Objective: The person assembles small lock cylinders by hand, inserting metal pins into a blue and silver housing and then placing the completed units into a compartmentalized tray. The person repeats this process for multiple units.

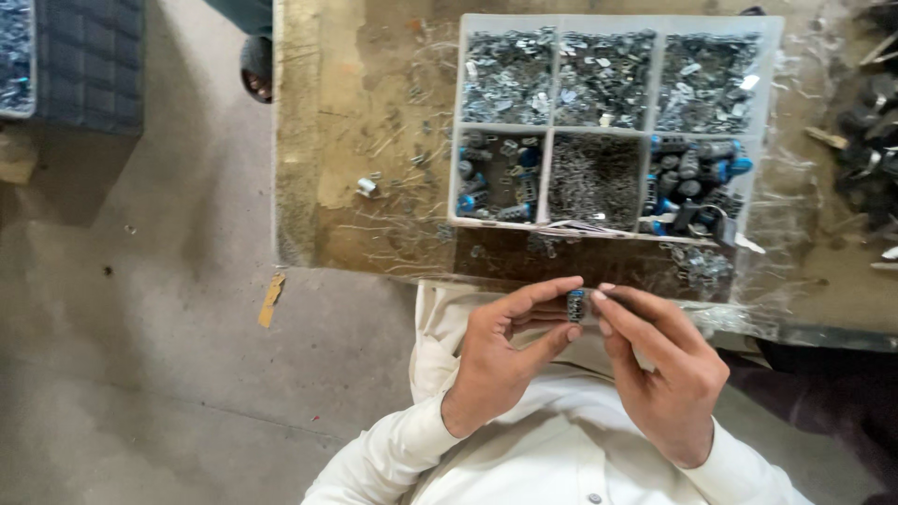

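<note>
My left hand (505, 351) and my right hand (659, 365) meet in front of my chest, just below the table's near edge. Together their fingertips pinch a small grey and blue cylindrical part (576, 306). Beyond the hands, a clear plastic tray (550, 131) with six compartments sits on the table. Its upper three compartments hold several small flat metal pieces (510, 77). The lower ones hold grey and blue cylindrical parts (687, 178) and thin wire springs (594, 178).
The worn wooden table (365, 140) is strewn with loose wire bits and one small metal cylinder (367, 187). Dark parts (870, 140) pile at the right edge. A concrete floor (140, 327) lies to the left, with another person's foot (255, 67) at the top.
</note>
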